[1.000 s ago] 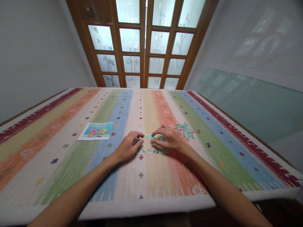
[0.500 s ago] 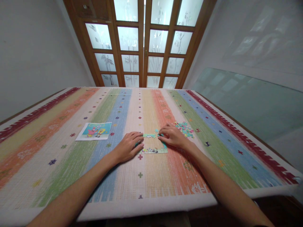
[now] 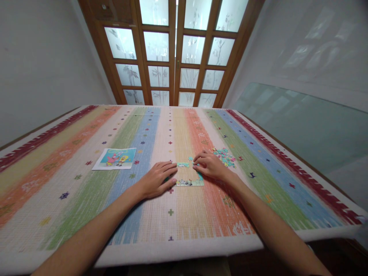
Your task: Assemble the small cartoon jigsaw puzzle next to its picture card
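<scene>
A partly joined jigsaw puzzle frame (image 3: 189, 183) lies flat on the patterned tablecloth, with a short joined strip (image 3: 183, 165) along its far side. My left hand (image 3: 159, 179) rests at the frame's left side, fingers stretched out and thumb apart, covering part of that edge. At the far right corner, my right hand (image 3: 211, 165) has its fingers bent and closed toward the thumb; what they hold, if anything, is hidden. A loose teal puzzle piece (image 3: 190, 158) lies just beyond the right fingertips. Behind the right hand is a heap of loose puzzle pieces (image 3: 225, 156).
To the left lies a printed picture (image 3: 116, 159) of cartoon figures. The striped tablecloth (image 3: 86, 199) covers the wide table. A glass-topped surface (image 3: 299, 115) stands at the right, and wooden doors with frosted panes (image 3: 176, 69) are beyond the table.
My left hand has slid slightly right, over more of the frame's left end. My right hand stays almost in place at the far right corner.
</scene>
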The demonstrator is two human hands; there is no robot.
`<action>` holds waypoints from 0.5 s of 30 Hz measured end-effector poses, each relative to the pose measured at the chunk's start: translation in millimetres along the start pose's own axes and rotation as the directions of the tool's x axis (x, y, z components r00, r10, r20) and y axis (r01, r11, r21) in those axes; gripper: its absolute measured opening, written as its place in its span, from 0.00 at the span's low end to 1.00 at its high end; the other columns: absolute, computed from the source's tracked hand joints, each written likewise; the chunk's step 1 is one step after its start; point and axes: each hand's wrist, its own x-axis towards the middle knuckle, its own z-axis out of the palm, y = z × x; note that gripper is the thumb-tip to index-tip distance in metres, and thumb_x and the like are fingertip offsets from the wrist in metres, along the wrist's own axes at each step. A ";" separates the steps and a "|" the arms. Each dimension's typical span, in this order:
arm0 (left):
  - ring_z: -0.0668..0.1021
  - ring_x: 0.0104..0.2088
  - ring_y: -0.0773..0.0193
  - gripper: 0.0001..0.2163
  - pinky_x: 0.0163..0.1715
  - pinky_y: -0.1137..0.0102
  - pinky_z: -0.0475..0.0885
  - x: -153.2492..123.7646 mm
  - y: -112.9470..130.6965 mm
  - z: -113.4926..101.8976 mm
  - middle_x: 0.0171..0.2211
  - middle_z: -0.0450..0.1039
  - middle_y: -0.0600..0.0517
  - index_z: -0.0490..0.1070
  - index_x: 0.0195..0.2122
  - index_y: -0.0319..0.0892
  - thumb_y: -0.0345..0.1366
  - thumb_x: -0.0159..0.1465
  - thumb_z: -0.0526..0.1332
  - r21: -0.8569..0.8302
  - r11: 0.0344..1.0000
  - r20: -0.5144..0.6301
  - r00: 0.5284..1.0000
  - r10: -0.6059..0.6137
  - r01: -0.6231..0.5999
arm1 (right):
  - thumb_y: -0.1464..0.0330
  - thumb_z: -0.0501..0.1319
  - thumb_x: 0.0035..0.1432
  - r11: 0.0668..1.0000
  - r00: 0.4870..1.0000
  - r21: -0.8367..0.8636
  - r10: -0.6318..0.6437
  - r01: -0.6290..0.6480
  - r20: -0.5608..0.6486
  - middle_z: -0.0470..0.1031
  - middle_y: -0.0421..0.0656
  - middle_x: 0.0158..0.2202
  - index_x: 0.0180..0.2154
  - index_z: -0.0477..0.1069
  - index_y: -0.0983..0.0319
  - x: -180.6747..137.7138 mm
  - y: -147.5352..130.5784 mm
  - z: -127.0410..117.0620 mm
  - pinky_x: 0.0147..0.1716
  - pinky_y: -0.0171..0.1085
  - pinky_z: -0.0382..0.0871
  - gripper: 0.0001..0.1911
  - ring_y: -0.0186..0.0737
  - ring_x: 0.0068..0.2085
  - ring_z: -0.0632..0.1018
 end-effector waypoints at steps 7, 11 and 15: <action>0.70 0.65 0.47 0.21 0.65 0.48 0.63 -1.1 0.4 -0.4 0.64 0.70 0.40 0.69 0.62 0.43 0.46 0.72 0.59 -0.008 1.000 0.026 1.000 0.009 -0.009 | 0.68 0.62 0.62 1.000 0.999 0.000 0.028 -0.028 -0.041 0.81 0.48 0.39 0.36 0.81 0.60 -0.1 -0.3 1.8 0.46 0.49 0.69 0.08 0.50 0.42 0.76; 0.70 0.65 0.47 0.22 0.65 0.48 0.63 -1.4 -0.8 1.1 0.64 0.70 0.40 0.69 0.62 0.43 0.47 0.72 0.59 0.013 1.000 0.027 0.999 0.022 -0.022 | 0.67 0.61 0.65 0.996 0.988 -0.019 0.085 -0.088 -0.129 0.78 0.50 0.42 0.43 0.80 0.61 2.7 1.6 11.5 0.48 0.48 0.69 0.10 0.50 0.44 0.76; 0.70 0.65 0.46 0.24 0.65 0.48 0.63 -2.0 -1.3 1.7 0.65 0.68 0.39 0.67 0.63 0.41 0.49 0.71 0.60 0.054 0.998 0.044 0.999 0.029 -0.031 | 0.65 0.63 0.65 0.991 0.984 -0.061 0.110 -0.119 -0.137 0.76 0.51 0.46 0.47 0.79 0.61 6.5 4.1 23.8 0.51 0.48 0.68 0.11 0.51 0.47 0.74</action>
